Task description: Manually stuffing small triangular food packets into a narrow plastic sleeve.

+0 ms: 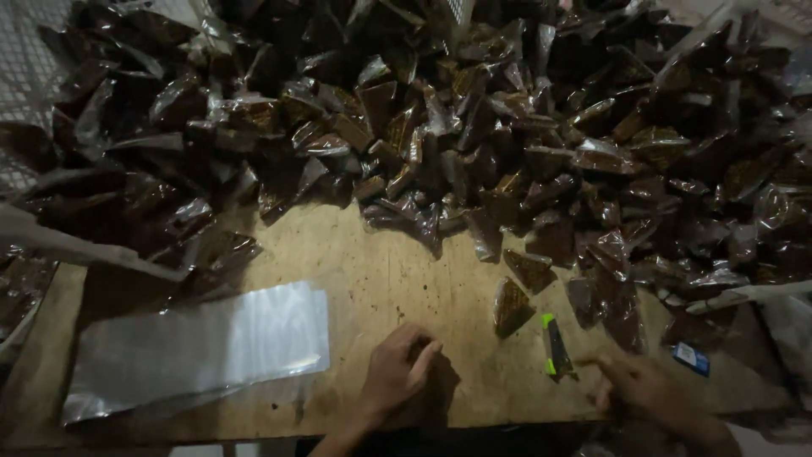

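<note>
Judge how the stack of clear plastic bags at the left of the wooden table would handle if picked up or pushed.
The stack of clear plastic bags looks thin and glossy, so it would probably flop when lifted by one edge. The sheets lie loosely fanned, so a push would likely slide them apart on the wooden table. Probably light and slippery.

A worn wooden counter (372, 271) fills the view, its surface scratched and dotted with dark stains. White mesh (30, 68) shows at the upper left, and more pale mesh at the upper right corner. The light is dim and warm.
</note>
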